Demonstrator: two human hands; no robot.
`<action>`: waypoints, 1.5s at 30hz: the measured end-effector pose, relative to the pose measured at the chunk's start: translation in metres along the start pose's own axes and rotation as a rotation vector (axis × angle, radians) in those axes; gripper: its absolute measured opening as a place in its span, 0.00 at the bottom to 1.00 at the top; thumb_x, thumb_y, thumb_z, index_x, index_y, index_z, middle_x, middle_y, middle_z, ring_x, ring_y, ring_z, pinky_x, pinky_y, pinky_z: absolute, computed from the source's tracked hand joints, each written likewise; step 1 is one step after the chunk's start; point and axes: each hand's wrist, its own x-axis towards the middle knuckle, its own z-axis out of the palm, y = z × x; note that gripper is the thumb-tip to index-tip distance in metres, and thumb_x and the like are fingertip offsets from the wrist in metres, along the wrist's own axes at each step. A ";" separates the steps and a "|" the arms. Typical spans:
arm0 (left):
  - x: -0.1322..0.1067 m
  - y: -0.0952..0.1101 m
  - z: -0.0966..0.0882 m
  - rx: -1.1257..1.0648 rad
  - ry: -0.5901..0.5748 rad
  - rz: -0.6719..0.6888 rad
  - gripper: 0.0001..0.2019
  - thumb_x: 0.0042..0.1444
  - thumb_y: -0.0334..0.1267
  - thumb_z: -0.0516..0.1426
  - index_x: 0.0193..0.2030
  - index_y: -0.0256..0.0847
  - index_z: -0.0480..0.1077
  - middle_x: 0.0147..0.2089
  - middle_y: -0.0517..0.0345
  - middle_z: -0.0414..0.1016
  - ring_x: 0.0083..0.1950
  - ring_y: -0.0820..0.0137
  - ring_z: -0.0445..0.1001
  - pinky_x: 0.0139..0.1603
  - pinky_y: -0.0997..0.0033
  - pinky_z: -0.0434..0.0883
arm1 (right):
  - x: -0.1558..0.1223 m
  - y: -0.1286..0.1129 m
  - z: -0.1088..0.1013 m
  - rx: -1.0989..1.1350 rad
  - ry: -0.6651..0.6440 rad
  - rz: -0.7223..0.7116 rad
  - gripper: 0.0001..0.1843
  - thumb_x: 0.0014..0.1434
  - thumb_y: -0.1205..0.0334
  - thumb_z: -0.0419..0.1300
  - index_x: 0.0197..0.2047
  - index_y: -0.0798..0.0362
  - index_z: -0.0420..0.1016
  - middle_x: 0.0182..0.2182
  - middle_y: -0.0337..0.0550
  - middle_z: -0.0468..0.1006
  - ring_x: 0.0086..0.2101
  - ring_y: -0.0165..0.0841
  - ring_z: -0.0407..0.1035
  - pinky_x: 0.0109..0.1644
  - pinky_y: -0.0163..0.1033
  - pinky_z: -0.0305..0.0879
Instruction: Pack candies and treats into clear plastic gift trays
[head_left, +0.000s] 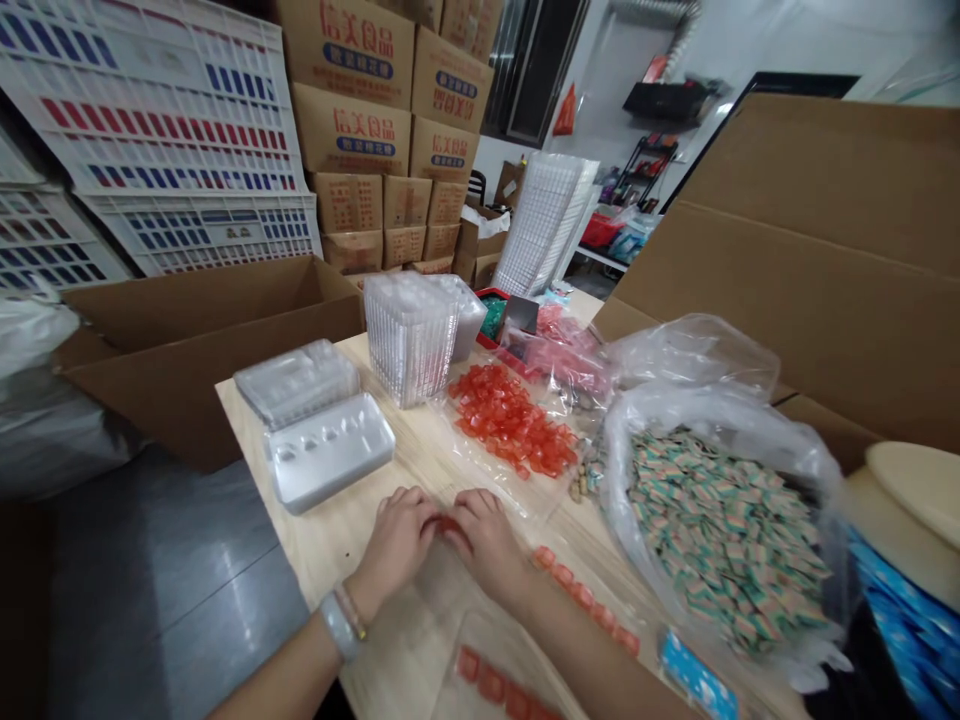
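My left hand [403,530] and my right hand [484,535] meet over the near part of the wooden table, fingertips curled together. A bit of red shows between them, but what they pinch is mostly hidden and blurred. Just beyond lies a heap of small translucent red pieces [514,420] on clear plastic sheeting. A line of similar red pieces [585,592] runs right of my right forearm. Beneath that forearm, a clear plastic tray [457,690] holds another row of red pieces [499,685]. A stack of clear trays [330,450] sits left of my left hand.
A large clear bag [619,480] of small green-and-tan packets stands at the right. Taller tray stacks [411,340] rise at the back. An open cardboard box [202,350] adjoins the table's left edge; a blue packet [697,675] lies at the near right.
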 end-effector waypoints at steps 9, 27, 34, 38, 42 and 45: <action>0.003 0.000 -0.007 -0.223 -0.022 0.039 0.08 0.53 0.34 0.47 0.26 0.39 0.63 0.30 0.57 0.66 0.35 0.68 0.63 0.37 0.69 0.59 | -0.001 -0.002 -0.001 0.009 0.023 -0.013 0.05 0.51 0.65 0.58 0.34 0.52 0.70 0.36 0.43 0.69 0.39 0.35 0.59 0.43 0.42 0.56; 0.162 0.037 0.014 -0.276 0.184 0.001 0.10 0.45 0.23 0.51 0.35 0.35 0.67 0.38 0.50 0.70 0.43 0.67 0.68 0.46 0.68 0.62 | 0.062 0.079 -0.024 -0.363 0.151 0.426 0.08 0.54 0.66 0.52 0.31 0.52 0.72 0.36 0.46 0.67 0.40 0.37 0.57 0.40 0.40 0.51; 0.143 0.024 0.023 -0.186 0.120 -0.027 0.13 0.42 0.22 0.54 0.36 0.36 0.65 0.41 0.49 0.68 0.49 0.62 0.62 0.51 0.60 0.56 | 0.042 0.078 -0.032 -0.308 0.254 0.427 0.07 0.54 0.61 0.53 0.34 0.51 0.70 0.33 0.45 0.67 0.36 0.36 0.60 0.38 0.40 0.52; 0.136 0.036 0.016 -0.274 0.086 0.026 0.06 0.44 0.25 0.54 0.30 0.38 0.65 0.36 0.53 0.69 0.46 0.65 0.64 0.50 0.62 0.57 | 0.021 0.087 -0.047 -0.142 0.272 0.385 0.04 0.53 0.64 0.54 0.31 0.53 0.69 0.29 0.43 0.66 0.31 0.33 0.62 0.35 0.38 0.55; 0.111 0.054 0.011 -0.420 0.068 0.038 0.02 0.47 0.32 0.54 0.29 0.38 0.64 0.32 0.57 0.68 0.38 0.69 0.66 0.42 0.68 0.63 | 0.004 0.082 -0.059 0.243 0.364 0.314 0.04 0.52 0.64 0.54 0.29 0.54 0.68 0.26 0.40 0.65 0.27 0.30 0.61 0.30 0.34 0.57; 0.081 0.063 0.012 -0.689 -0.055 -0.023 0.06 0.49 0.37 0.52 0.29 0.36 0.63 0.27 0.60 0.67 0.29 0.74 0.67 0.31 0.74 0.65 | -0.007 0.065 -0.062 0.453 0.362 0.301 0.07 0.52 0.61 0.55 0.27 0.54 0.68 0.23 0.38 0.64 0.25 0.30 0.60 0.29 0.34 0.57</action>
